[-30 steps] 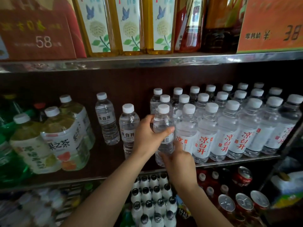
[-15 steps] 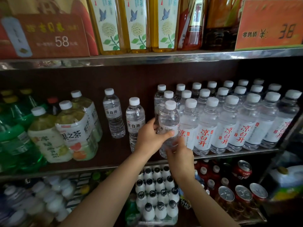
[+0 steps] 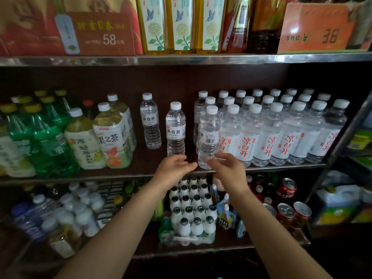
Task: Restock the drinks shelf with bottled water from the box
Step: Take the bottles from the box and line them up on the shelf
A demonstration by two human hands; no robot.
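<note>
A clear water bottle with a white cap stands upright at the front of the middle shelf, its barcode side facing me. To its right stand rows of like bottles with red lettering. Two more water bottles stand apart to its left. My left hand hovers just below and left of the bottle, fingers apart, holding nothing. My right hand is at the bottle's base, fingers spread, not gripping it. The box is not in view.
Big tea bottles and green bottles fill the shelf's left part. Boxed goods and price cards sit on the top shelf. Below are small white bottles, red cans and wrapped bottles.
Both hands have let go of the front water bottle and drawn back and down from it. The bottle now stands alone on the shelf. The view has pulled back slightly.
</note>
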